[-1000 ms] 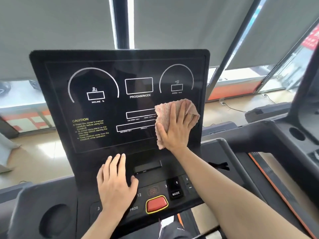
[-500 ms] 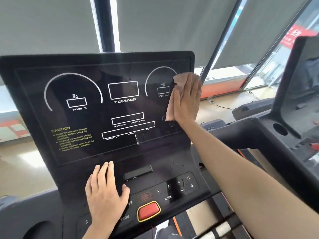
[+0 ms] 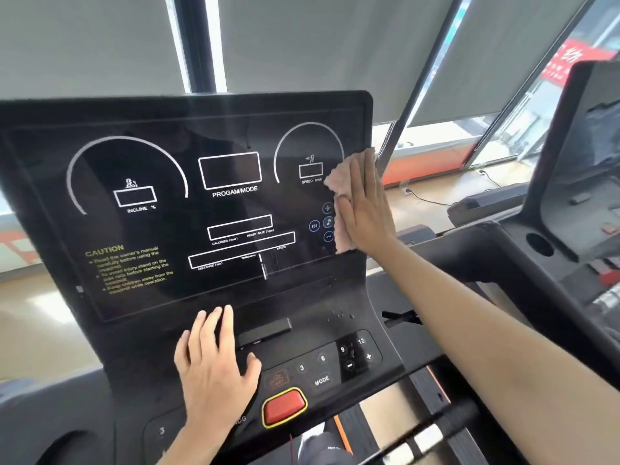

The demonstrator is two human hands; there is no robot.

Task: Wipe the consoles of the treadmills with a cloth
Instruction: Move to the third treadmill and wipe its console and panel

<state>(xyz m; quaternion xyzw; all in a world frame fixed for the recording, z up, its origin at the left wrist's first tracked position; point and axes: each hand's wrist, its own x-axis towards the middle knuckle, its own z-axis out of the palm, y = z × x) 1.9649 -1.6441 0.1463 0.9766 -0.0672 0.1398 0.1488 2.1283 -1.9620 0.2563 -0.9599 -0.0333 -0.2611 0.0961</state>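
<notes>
A black treadmill console (image 3: 188,129) fills the view, its glossy display panel showing incline, program and speed markings. My right hand (image 3: 364,209) presses a pinkish cloth (image 3: 337,182) flat against the right edge of the display, beside the speed dial and the small round icons. My left hand (image 3: 214,360) lies flat, fingers apart, on the lower button panel, left of the red stop button (image 3: 285,406).
A second treadmill console (image 3: 583,156) stands to the right with a cup holder (image 3: 539,245). A handlebar (image 3: 429,434) crosses the lower right. Grey roller blinds (image 3: 318,45) and windows are behind the console. A cable (image 3: 426,196) lies on the floor.
My right hand with the cloth has moved from the display's lower middle up to its right edge, then slightly down. The view has shifted right. My left hand has stayed on the button panel.
</notes>
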